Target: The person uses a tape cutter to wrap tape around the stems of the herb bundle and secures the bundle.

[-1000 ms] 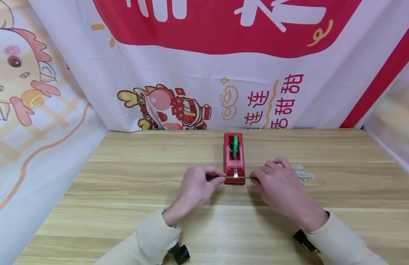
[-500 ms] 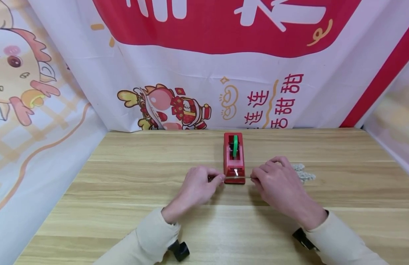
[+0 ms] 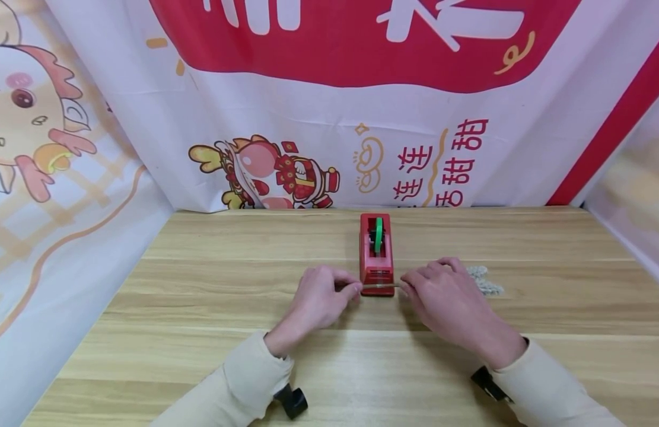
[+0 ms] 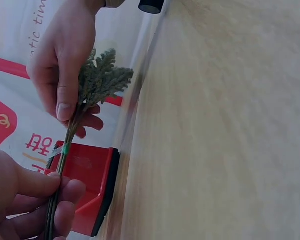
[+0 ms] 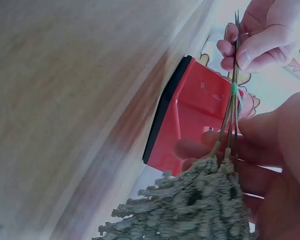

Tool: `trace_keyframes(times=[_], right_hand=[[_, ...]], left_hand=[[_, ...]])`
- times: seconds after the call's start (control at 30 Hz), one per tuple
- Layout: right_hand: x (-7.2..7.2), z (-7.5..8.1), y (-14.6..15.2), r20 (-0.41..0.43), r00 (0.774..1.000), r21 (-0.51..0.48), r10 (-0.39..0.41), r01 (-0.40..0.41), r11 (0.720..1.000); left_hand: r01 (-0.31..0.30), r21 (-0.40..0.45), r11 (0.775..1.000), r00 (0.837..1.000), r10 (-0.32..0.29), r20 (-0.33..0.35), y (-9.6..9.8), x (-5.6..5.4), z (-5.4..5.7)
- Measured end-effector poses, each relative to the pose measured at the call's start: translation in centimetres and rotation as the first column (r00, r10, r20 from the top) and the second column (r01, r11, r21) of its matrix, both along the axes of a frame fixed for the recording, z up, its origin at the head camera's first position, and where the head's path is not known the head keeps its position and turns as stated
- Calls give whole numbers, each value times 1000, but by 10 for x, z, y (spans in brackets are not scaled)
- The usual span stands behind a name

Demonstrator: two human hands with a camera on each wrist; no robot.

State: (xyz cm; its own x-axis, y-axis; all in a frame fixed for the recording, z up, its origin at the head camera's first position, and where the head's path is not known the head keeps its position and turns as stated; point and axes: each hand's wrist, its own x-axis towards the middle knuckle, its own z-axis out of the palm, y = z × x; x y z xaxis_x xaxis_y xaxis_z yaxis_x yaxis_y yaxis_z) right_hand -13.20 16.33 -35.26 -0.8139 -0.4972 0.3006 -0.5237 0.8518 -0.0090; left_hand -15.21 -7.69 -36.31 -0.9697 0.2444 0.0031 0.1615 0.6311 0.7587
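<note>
A small bundle of thin stems with pale grey-green, leafy-looking heads [image 5: 200, 200] is held level in front of a red tape dispenser [image 3: 376, 261]. My left hand [image 3: 324, 296] pinches the bare stem ends between thumb and fingers. Closer to the heads, my right hand [image 3: 446, 296] grips the stems [image 4: 65, 152]. Between the hands a green band [image 5: 234, 89] circles the stems, with a clear tape flap [image 4: 58, 151] sticking out beside it. The dispenser carries a green-cored roll [image 3: 379, 235]. Heads stick out beyond the right hand in the head view.
The wooden table [image 3: 212, 332] spreads out around both hands. A white printed cloth [image 3: 164, 118] hangs along the back and sides of the table. Black wrist cameras [image 3: 293, 403] sit at both cuffs.
The bright strip at the dispenser's front edge no longer shows. My right hand has shifted slightly left, and the heads with it. The left hand stays almost in place.
</note>
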Motion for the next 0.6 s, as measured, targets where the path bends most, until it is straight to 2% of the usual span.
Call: trace_keyframes(times=[0.13, 0.27, 0.43, 0.6], right_hand=[[0, 1, 0, 15, 1000, 27, -9, 9, 1000], [0, 1, -1, -9, 1000, 11, -24, 24, 1000], [0, 2, -2, -41, 998, -24, -37, 36, 999], [0, 1, -2, -81, 996, -38, -27, 24, 999]], left_hand=[[-38, 15, 999, 999, 38, -9, -1, 0, 1], [-65, 18, 998, 998, 65, -25, -1, -1, 2], [-66, 35, 997, 998, 67, -16, -1, -2, 4], [-54, 39, 998, 998, 53, 34, 1, -2, 5]])
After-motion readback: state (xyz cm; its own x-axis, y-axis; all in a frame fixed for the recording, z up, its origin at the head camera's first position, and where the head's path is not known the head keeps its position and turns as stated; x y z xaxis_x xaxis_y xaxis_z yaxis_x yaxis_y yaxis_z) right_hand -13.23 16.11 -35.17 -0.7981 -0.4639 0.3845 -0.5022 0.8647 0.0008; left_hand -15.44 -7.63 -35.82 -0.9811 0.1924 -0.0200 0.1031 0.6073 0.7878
